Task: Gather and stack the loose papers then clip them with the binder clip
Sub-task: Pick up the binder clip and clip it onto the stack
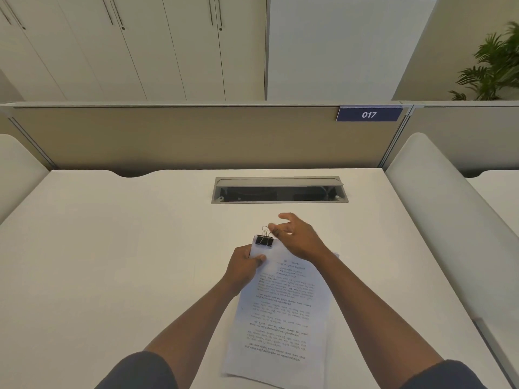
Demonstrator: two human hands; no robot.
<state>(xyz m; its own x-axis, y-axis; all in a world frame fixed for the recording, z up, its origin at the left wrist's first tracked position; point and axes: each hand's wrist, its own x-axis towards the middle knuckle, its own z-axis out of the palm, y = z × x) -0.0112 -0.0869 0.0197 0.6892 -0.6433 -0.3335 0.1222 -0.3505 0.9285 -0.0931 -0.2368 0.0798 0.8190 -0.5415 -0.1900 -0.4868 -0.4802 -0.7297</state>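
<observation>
Clipped papers (pixel 280 310) lengthwise, binder clip (pixel 264 240) at far end

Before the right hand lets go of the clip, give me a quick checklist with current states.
1. Binder clip seated on the top edge of the paper stack: ok, its black body straddles the far edge.
2. Left hand steadying the stack: ok, thumb on top near the upper left corner.
3. Right hand clear of the clip: not ok, fingertips are at the wire handles.
4. Wire handles folded down: not ok, both stand up past the paper edge.
5. All sheets caught in the clip: cannot tell; a sheet edge shows offset on the right side.
6. Desk around the stack free of stray sheets: ok, none visible.
</observation>
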